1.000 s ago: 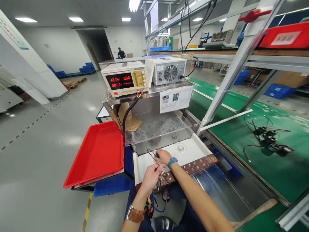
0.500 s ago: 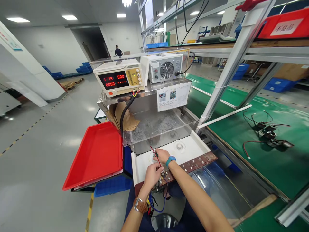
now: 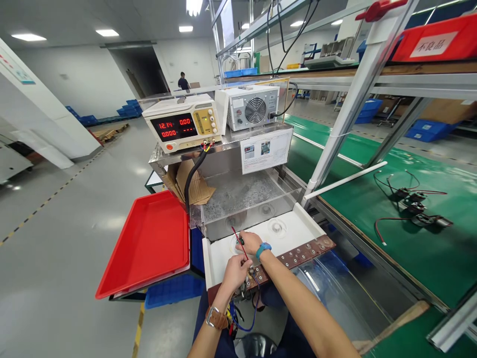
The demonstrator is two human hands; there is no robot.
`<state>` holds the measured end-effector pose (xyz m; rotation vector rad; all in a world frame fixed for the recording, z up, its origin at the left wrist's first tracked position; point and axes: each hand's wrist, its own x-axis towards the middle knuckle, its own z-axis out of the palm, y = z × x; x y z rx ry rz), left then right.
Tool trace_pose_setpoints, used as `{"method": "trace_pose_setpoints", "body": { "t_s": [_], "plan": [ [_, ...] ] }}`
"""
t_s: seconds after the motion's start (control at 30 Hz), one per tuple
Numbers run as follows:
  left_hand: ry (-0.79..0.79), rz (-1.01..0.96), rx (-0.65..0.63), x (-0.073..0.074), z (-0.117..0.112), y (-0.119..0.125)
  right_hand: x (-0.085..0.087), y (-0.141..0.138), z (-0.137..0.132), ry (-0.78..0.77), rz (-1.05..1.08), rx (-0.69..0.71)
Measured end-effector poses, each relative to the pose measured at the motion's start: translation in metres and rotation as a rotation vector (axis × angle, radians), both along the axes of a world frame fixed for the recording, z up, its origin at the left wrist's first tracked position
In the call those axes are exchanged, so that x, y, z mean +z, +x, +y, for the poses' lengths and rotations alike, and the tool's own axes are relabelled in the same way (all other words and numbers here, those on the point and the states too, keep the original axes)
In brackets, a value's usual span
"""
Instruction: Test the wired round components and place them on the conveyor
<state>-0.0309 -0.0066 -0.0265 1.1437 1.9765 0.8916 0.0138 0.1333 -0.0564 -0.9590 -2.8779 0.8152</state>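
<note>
My left hand (image 3: 237, 270), wearing a brown watch strap, pinches a thin red wire (image 3: 239, 240) above the brown perforated strip at the tray's near edge. Beyond it, my right hand (image 3: 249, 243), with a blue-green wristband, closes around a small dark part (image 3: 241, 241) over the white tray (image 3: 294, 226). That part is mostly covered by the fingers, so its kind is unclear. The brown strip (image 3: 307, 248) carries rows of metal eyelets. Just below my left hand, a blue cable (image 3: 256, 308) and other coloured leads hang from the strip.
A bench power supply (image 3: 182, 122) with red digits and a grey fan unit (image 3: 255, 107) stand on the metal shelf. To the left is a red tray (image 3: 149, 243). Several small motors with wires (image 3: 417, 206) lie on the green bench at right, behind a slanted white post (image 3: 346, 109).
Both hands keep nearly the same pose around the wire and part. The power supply's upper-left reading now shows 12.14, where it was partly unlit before. The view has shifted slightly.
</note>
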Motion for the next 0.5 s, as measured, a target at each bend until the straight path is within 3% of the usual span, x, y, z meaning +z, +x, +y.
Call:
{"method": "trace_pose_setpoints", "body": {
  "t_s": [0.5],
  "plan": [
    [0.023, 0.032, -0.047, -0.0052, 0.004, -0.0024, 0.0046, -0.0032, -0.0042, 0.052, -0.017, -0.034]
  ]
}}
